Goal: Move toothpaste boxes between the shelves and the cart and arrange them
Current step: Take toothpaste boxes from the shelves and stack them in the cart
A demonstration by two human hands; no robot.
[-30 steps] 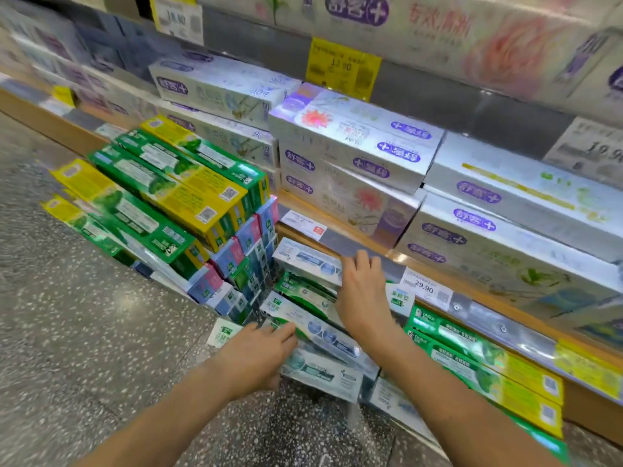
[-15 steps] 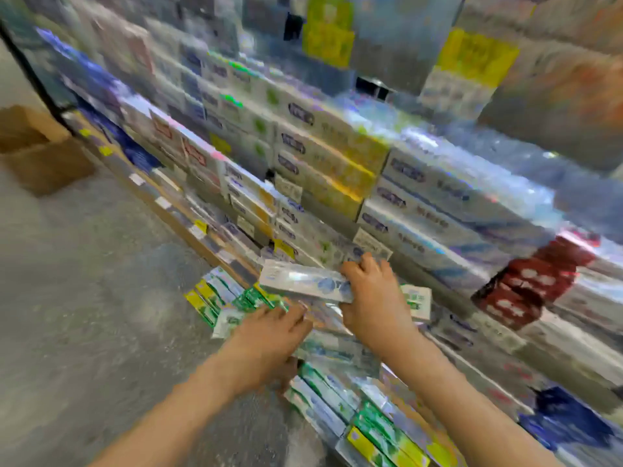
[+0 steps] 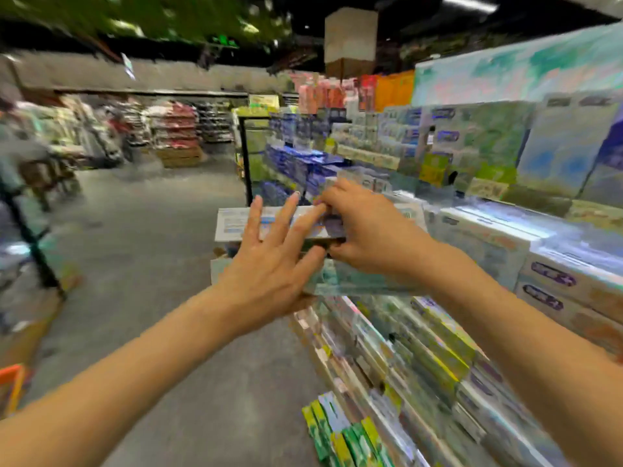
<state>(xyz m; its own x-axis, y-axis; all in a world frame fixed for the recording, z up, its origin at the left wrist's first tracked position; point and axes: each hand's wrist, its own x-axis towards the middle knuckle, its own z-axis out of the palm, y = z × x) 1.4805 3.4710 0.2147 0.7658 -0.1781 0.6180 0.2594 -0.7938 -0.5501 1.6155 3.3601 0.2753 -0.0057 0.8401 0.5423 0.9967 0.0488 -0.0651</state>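
White toothpaste box (image 3: 236, 224): one, pinched by right hand (image 3: 367, 230); left hand (image 3: 269, 264) flat against it.

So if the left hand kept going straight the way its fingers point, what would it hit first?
The left hand already lies with straight fingers against the white toothpaste box pinched by the right hand. Beyond looks like blurred shelf stock; depth unclear.

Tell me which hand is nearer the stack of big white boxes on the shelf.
Right. The right hand grips the toothpaste box just beside the white boxes; the left hand lies flat on that box, farther toward the aisle.
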